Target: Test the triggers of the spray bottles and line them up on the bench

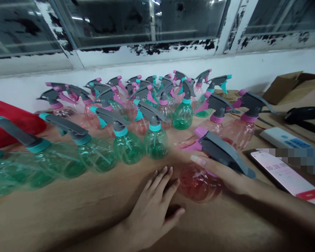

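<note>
My right hand (220,169) is wrapped round the neck of a pink spray bottle (199,185), just under its grey and pink trigger head. The bottle's clear pink body sits at the tabletop, and part of its neck is hidden by my fingers. To its left, my left hand (157,203) lies on the wooden table (76,213) with fingers stretched out and nothing in them. Beyond my left hand stand green spray bottles (156,141) with turquoise collars, in a row running left. Two more pink spray bottles (241,129) stand behind the held one.
Many pink and green spray bottles crowd the table's back by the white wall (241,66). A red bag (13,122) lies left. At right are a phone (286,175), a white device with blue buttons (286,138), a black object (304,115) and an open cardboard box (291,85).
</note>
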Motion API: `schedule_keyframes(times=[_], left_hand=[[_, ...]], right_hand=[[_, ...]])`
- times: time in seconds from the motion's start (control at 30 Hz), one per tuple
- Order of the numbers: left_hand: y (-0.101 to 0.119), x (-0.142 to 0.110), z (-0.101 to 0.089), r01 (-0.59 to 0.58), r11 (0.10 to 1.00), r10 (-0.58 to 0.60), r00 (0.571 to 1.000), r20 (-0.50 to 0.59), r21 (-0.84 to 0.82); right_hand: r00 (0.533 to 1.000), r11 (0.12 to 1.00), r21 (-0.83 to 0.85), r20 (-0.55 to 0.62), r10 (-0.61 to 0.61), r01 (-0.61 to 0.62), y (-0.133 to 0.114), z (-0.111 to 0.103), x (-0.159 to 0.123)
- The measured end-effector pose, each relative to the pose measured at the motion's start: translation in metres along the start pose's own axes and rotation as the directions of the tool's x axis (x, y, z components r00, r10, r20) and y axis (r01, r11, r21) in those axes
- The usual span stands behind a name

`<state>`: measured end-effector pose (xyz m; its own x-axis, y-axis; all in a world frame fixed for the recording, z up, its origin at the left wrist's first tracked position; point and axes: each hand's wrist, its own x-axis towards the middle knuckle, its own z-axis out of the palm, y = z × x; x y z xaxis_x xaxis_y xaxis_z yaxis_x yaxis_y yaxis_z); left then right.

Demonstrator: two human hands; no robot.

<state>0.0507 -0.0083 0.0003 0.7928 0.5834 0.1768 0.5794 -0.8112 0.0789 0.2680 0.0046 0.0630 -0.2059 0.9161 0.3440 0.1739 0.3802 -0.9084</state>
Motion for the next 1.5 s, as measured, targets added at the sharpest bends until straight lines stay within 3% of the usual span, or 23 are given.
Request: schedule_keyframes(times=[0.4,0.67,1.5], left_hand=[[0.000,0.000,0.001,-0.009,1.000,0.010,1.000,-0.030,0.006],[0.000,0.000,0.002,-0.007,1.000,0.008,0.999,-0.046,0.021],[-0.001,0.002,0.000,-0.009,1.000,0.009,1.000,-0.020,0.012]], right_hand=[[0.991,0.987,0.088,0.033,0.133,-0.136,0.009,-0.003,-0.006],[0.998,0.998,0.022,-0.005,0.058,-0.057,0.002,-0.002,-0.003],[1.000,1.000,0.027,0.018,0.013,-0.013,-0.010,-0.001,0.002]])
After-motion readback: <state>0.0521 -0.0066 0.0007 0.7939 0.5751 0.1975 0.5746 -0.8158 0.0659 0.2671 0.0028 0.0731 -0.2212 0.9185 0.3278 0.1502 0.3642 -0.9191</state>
